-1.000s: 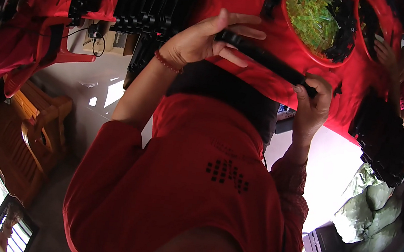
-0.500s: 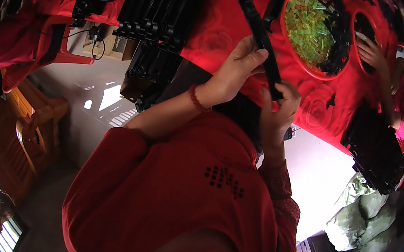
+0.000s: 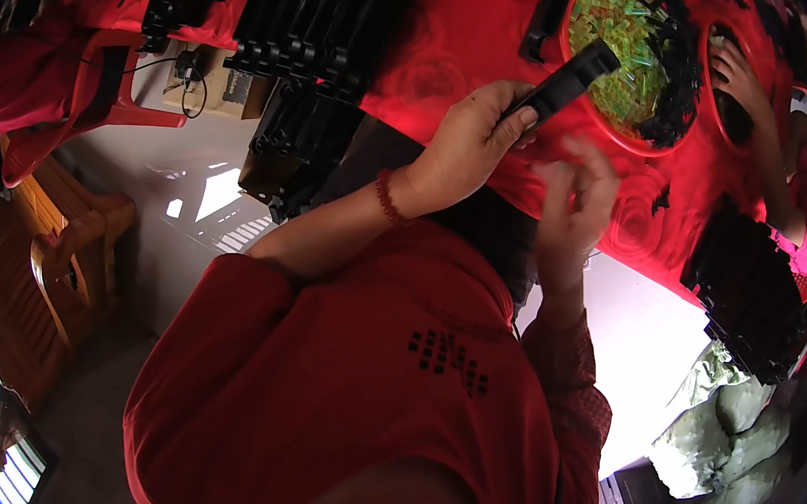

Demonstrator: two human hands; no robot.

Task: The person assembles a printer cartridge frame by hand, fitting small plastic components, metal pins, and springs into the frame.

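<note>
The bench (image 3: 470, 39) with its red cover lies beyond both hands and carries everything. To the left of the left hand a large stack of black ribbed parts (image 3: 327, 11) rests on the bench and hangs over its near edge. Just past the right hand stands a red bowl (image 3: 583, 103) filled with small green pieces (image 3: 620, 47), with black pieces along its far rim. The left hand (image 3: 472, 145) is clamped around the lower end of a long black strip (image 3: 565, 83), which points up and to the right, with its tip over the bowl. The right hand (image 3: 576, 198) is just to the right of the left hand, with fingers spread apart and holding nothing; it is near the strip but not touching it. Another person's hand (image 3: 741, 87) reaches into a second bowl farther right.
</note>
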